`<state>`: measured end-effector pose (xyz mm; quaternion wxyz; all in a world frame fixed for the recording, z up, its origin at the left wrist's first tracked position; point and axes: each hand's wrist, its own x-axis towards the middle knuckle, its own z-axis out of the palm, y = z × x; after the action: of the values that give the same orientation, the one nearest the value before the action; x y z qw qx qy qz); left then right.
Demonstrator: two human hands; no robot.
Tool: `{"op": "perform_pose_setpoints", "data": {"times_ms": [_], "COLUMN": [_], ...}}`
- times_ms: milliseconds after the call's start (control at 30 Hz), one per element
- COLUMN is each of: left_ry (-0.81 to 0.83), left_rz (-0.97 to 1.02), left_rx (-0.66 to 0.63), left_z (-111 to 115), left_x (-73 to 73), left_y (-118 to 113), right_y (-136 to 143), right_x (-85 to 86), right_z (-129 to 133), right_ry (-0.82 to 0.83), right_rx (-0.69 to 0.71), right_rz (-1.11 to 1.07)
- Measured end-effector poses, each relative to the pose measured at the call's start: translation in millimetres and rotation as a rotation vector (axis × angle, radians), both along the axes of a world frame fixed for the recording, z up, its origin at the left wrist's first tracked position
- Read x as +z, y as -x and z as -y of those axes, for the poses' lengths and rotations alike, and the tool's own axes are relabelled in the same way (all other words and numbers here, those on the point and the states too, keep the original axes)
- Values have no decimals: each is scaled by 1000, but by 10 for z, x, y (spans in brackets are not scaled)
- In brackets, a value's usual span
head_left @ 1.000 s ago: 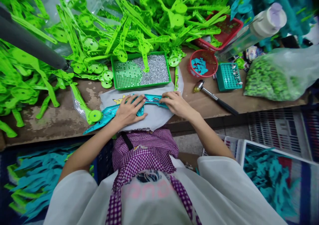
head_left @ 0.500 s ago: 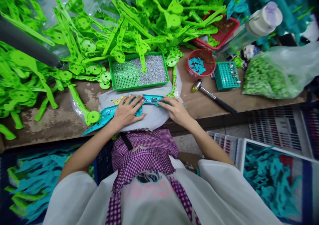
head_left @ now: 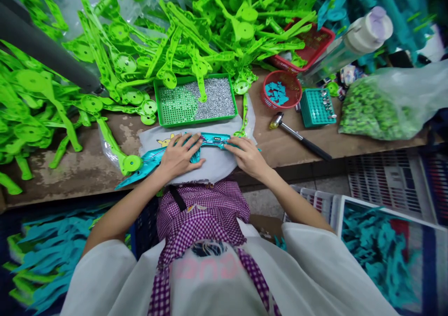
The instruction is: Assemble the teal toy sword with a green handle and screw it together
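A long teal plastic toy shell half (head_left: 213, 141) lies hollow side up on a grey cloth (head_left: 220, 164), its broad end pointing down left. Thin wires and a small dark component show inside it. My left hand (head_left: 180, 156) lies across its middle, fingers bent over the far edge and thumb stretched along the near side, holding it down. At the narrow right end, my right hand (head_left: 248, 156) has its fingers pressed together on the shell's edge. Whatever lies under the right fingertips is hidden.
Behind the cloth sits a green tray (head_left: 177, 103) of small silvery screws. A hammer (head_left: 301, 138), red basket (head_left: 283, 89), teal rack (head_left: 317, 107) and bag of green pieces (head_left: 371, 103) stand right. Bright green shells (head_left: 175, 36) pile up behind; a grey pole (head_left: 52, 40) slants in at left.
The view has shifted very slightly, with the grey pole reaching further in. My right hand has moved a touch to the right along the shell; my left hand stays in place.
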<state>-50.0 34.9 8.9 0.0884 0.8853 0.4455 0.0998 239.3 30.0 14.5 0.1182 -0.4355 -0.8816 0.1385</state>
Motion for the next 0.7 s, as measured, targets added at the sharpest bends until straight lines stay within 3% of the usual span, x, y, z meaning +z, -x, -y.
{"op": "perform_pose_setpoints", "data": {"times_ms": [100,367,700], "left_ry": [-4,-20,-7], "left_rz": [-11,-10,20], "left_rx": [-4,-5,-5], "left_z": [1,2,1], "left_x": [3,-20,-30], "left_y": [-1,6,8], "right_y": [3,109,138], "right_x": [-33,46,69], "right_z": [24,-4,24], "right_ry": [-6,29,64], "right_rx": [-65,-24,-77], "right_rz": [-54,100,36]}}
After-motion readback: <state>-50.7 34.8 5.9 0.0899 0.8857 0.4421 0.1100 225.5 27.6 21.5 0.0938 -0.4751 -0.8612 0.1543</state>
